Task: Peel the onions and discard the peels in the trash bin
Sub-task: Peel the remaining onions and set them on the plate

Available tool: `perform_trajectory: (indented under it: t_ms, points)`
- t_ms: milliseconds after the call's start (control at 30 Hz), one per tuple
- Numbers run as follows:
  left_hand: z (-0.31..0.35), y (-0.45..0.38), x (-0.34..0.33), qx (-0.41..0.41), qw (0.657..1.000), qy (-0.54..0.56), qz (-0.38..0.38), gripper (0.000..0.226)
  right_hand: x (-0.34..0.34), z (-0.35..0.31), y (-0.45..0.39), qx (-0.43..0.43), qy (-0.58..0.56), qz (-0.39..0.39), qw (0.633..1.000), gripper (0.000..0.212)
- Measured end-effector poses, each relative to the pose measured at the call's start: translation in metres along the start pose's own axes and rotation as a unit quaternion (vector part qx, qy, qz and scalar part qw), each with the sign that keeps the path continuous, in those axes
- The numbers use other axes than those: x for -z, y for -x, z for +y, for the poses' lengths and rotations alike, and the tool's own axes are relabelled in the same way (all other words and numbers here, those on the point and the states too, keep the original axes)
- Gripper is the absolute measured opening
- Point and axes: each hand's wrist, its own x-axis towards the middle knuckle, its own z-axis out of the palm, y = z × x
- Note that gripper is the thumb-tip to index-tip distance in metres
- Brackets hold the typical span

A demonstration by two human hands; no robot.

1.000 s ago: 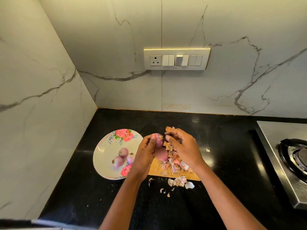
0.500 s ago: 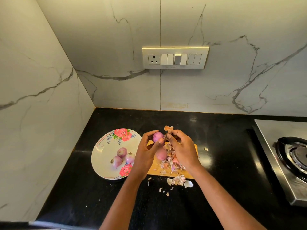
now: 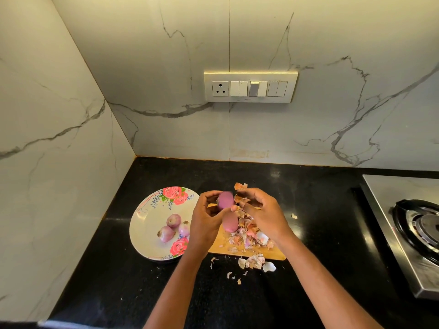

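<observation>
Left hand: the left hand [image 3: 206,219] is raised over the cutting board, fingers and thumb curled round a small purple onion [image 3: 225,200], which looks blurred.
Right hand: the right hand [image 3: 263,214] sits just right of the held onion, fingers curled, fingertips close to the onion's right side; whether it pinches a peel cannot be told.
Below the grip: a second peeled onion [image 3: 230,223] lies on the wooden cutting board [image 3: 273,254], among a heap of peels [image 3: 249,233].
Nearer than the grip: loose peel scraps [image 3: 254,262] lie on the black counter [image 3: 118,281], just off the board's near edge.
Left of the grip: a flowered plate [image 3: 147,224] holds three unpeeled onions [image 3: 173,220].
Far right: a gas stove [image 3: 418,224].
Behind: a switch panel [image 3: 250,87] on the marble wall.
</observation>
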Motion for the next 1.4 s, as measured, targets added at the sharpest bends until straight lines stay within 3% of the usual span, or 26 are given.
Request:
perform_trajectory:
  t_ms: [100,300,500,600,1100,1233,1400]
  points:
    - [-0.002,0.001,-0.002,0.002,1.0,-0.007,-0.001,0.063,-0.003,-0.006,0.001,-0.038,-0.077,-0.045,0.995,0.017]
    - [-0.005,0.004,0.001,-0.002,0.999,-0.042,-0.011,0.061,-0.005,-0.005,0.001,-0.023,-0.054,-0.052,0.997,0.02]
    - [-0.005,0.002,0.002,-0.048,0.989,-0.134,-0.027,0.055,-0.004,-0.003,0.0,-0.017,-0.023,-0.043,0.999,0.01]
    - [-0.003,0.003,0.001,-0.056,0.987,-0.147,-0.03,0.059,0.0,-0.001,0.0,-0.026,-0.009,-0.017,0.999,0.014]
    - [-0.001,0.003,0.007,-0.089,0.974,-0.207,-0.024,0.061,0.009,-0.007,0.004,-0.028,-0.028,-0.091,0.995,0.029]
    - [0.0,0.002,0.008,-0.085,0.978,-0.188,-0.033,0.062,0.009,-0.009,0.002,-0.043,-0.06,-0.071,0.995,0.016]
    - [-0.002,0.002,0.01,-0.093,0.974,-0.199,-0.059,0.058,0.011,-0.004,0.001,-0.032,-0.019,-0.057,0.998,0.009]
